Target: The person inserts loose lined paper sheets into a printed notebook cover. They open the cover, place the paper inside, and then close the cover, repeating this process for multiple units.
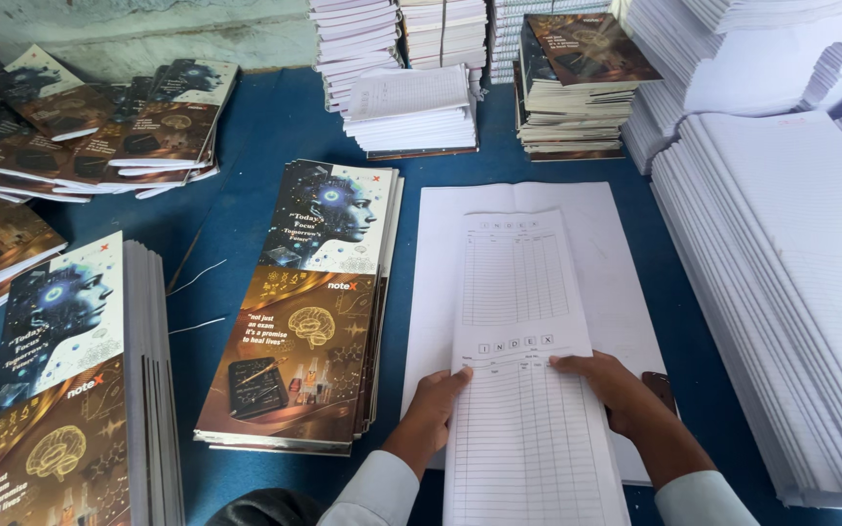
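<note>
Both hands, left hand (433,401) and right hand (608,388), are bare, with pale light-blue shirt sleeves (374,492) reaching the wrists

This looks like a notebook bindery or print workshop. Left of the hands' grip on a ruled index sheet (523,390) lie stacks of printed covers (294,312) on a blue table (275,127). To the right rise tall piles of ruled paper (791,292). Beyond the grip, bound notebooks (411,112) stand stacked, probably unfinished.

Index sheet (523,331) on paper pile (626,282), cover stack (304,312) left.
</note>
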